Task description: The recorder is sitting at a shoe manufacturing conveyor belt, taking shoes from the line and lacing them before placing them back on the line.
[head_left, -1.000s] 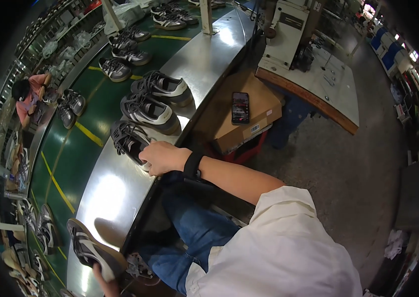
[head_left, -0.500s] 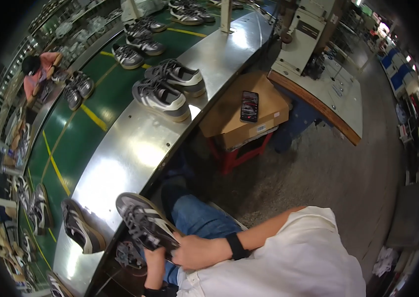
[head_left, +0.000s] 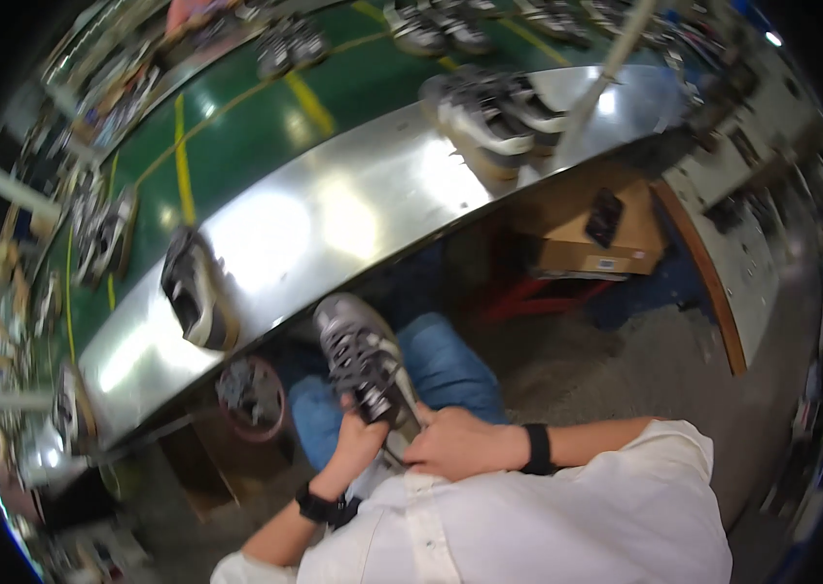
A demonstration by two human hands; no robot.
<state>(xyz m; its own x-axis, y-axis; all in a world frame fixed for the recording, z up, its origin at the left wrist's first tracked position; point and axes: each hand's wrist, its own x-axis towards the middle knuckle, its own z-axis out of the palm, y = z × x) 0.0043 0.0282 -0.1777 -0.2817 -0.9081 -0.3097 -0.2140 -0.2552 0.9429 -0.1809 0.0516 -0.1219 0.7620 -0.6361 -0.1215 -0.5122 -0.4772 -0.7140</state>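
Shoe workshop: green line-marked belt (head_left: 236,161) bearing shoes (head_left: 305,41), steel ledge (head_left: 353,219), machine table (head_left: 742,268).

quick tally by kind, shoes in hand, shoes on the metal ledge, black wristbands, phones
Shoe held by the left hand and right hand: 1
Shoes on the metal ledge: 4
Black wristbands: 2
Phone: 1
Total: 8

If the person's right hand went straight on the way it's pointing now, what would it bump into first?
The right hand would first meet the grey lace-up shoe with pale side stripes, which it touches near the heel. Past that, probably the left hand, though depth is hard to judge.
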